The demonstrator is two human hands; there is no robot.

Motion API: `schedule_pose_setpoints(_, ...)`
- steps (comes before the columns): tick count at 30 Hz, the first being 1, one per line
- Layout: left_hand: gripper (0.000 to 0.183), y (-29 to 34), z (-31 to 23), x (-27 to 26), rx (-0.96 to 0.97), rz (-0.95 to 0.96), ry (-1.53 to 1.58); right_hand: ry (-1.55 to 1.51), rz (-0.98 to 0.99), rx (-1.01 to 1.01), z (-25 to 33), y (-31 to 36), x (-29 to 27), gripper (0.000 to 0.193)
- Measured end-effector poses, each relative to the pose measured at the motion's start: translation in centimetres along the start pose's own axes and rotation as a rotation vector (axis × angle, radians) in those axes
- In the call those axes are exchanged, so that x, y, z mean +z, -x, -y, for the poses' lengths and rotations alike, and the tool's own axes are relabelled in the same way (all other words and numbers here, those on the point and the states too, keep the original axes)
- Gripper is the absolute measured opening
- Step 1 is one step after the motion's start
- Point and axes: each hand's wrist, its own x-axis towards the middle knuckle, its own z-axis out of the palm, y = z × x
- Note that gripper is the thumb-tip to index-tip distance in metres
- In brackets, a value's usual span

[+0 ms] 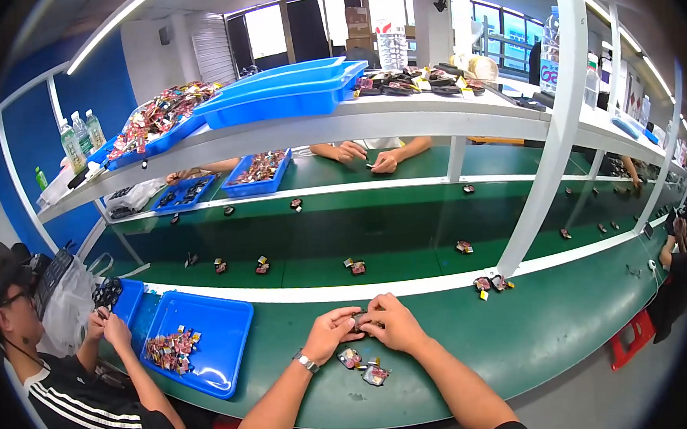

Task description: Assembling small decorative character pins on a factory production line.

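My left hand (331,336) and my right hand (394,325) meet over the green table. Between their fingertips is a small dark part (359,322), mostly covered by the fingers; its exact kind cannot be made out. Both hands are closed around it. Just below them on the table lie a small circuit-board assembly (350,359) with red and yellow bits and a second similar assembly (375,374), partly silver. To the left, a blue tray (239,331) holds a heap of small red, white and yellow electronic pieces (174,349).
Past a white rail (301,291), small assemblies lie spaced along green belts (394,262). A white post (539,139) rises at right, near more assemblies (493,285). Overhead, a shelf (408,116) bears blue trays (281,92). A co-worker (78,380) sits at left; another person's hands (367,156) work opposite.
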Motion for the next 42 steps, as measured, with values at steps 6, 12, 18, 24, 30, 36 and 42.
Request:
schedule_pose_setpoints(6,0.040,0.2,-0.6,0.2,0.026,0.122,0.009,-0.068,-0.062,0.006,-0.2,0.2,0.2,0.008)
schedule_pose_setpoints(12,0.042,0.3,-0.6,0.0,0.020,0.108,-0.053,-0.130,-0.003,0.028,0.0,0.2,0.2,0.009)
schedule_pose_setpoints(18,0.033,0.1,0.0,0.0,-0.012,0.081,-0.099,-0.195,0.076,-0.015,-0.3,0.5,-0.1,0.011)
schedule_pose_setpoints(24,0.029,0.0,0.3,-0.3,0.012,0.075,0.001,-0.132,-0.001,0.008,-0.2,0.8,0.6,0.013)
schedule_pose_setpoints(30,0.029,-0.1,0.4,-0.4,0.015,0.071,0.060,-0.139,-0.086,0.013,0.2,1.0,1.3,0.013)
schedule_pose_setpoints(36,0.021,0.1,0.4,-0.7,0.061,0.066,0.094,-0.337,-0.093,0.109,-0.2,1.0,1.4,0.011)
schedule_pose_setpoints(42,0.011,0.2,0.1,-0.5,0.041,0.041,0.033,-0.372,-0.099,0.097,-0.6,1.0,1.7,0.011)
